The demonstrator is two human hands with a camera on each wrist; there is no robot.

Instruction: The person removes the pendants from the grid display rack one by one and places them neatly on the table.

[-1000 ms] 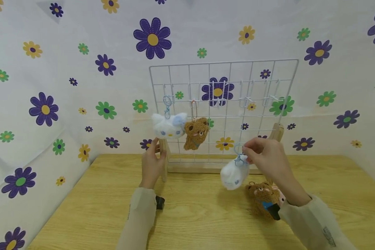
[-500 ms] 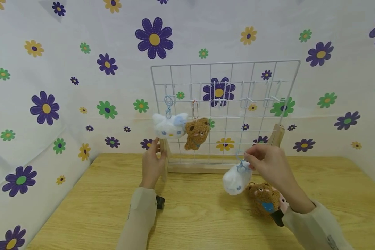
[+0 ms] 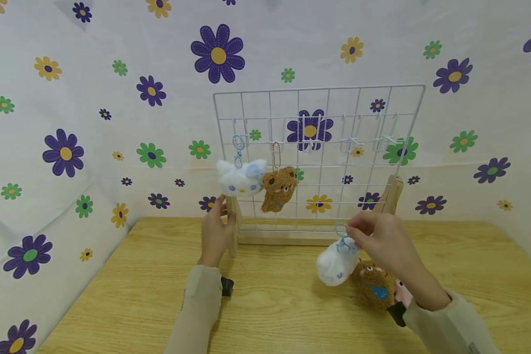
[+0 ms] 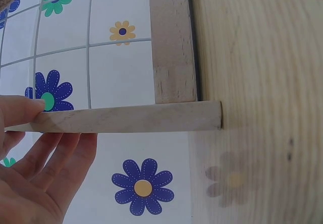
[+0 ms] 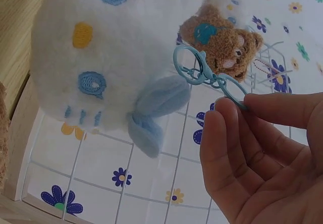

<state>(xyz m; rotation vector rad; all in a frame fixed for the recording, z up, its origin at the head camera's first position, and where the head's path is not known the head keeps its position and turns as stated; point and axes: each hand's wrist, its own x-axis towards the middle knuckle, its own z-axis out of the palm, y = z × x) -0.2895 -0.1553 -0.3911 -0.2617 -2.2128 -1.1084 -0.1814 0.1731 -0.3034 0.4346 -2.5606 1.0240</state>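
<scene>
My right hand (image 3: 387,238) pinches a light blue key ring (image 5: 235,91) between thumb and fingertips. From that ring hangs a white plush cat-head keychain (image 3: 335,266), its blue bow (image 5: 160,103) visible in the right wrist view; in the head view it is low in front of the rack. Farther left, my left hand (image 3: 215,236) holds the wooden side post (image 4: 121,119) of the rack, thumb on one side and fingers on the other. Another white cat-head plush keychain (image 3: 241,179) and a brown bear plush keychain (image 3: 280,191) hang from hooks on the white wire grid (image 3: 318,174).
On the wooden table (image 3: 270,305), another brown bear plush (image 3: 371,285) lies below my right hand, with a pink plush (image 3: 402,294) partly hidden behind it. White hooks (image 3: 351,142) line the grid's right half. A flower-patterned cloth (image 3: 168,123) stands behind.
My right hand has come down, carrying the white cat plush lower toward the table and slightly right. My left hand stays on the post.
</scene>
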